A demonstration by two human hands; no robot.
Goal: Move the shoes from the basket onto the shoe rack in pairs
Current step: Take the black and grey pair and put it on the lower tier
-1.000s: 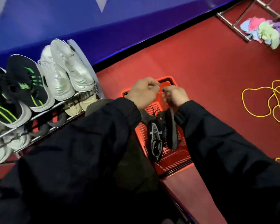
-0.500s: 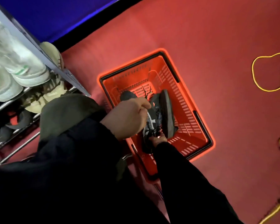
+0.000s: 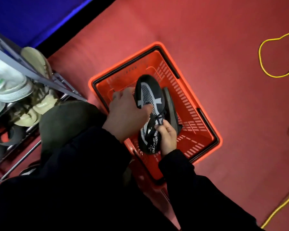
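A red plastic basket [image 3: 205,124] stands on the red carpet in front of me. A black sneaker with white mesh pattern [image 3: 148,97] is over the basket, toe pointing away. My left hand [image 3: 125,114] grips its left side, thumb across the upper. My right hand [image 3: 167,137] pinches the laces near the tongue. A second dark shoe [image 3: 171,107] lies on its side just right of the first, sole showing. The shoe rack [image 3: 45,80] stands at the left with white and beige shoes on it.
White sneakers [image 3: 5,84] sit on the rack's upper tier and beige shoes [image 3: 35,104] on a lower one. A yellow cable [image 3: 277,57] loops over the carpet at the right. A blue wall panel [image 3: 40,17] runs behind the rack. My knee [image 3: 65,120] is between rack and basket.
The view has tipped down over the basket. The black sneaker has turned from its side to upper-side up, and both hands now hold it, the right at the laces.
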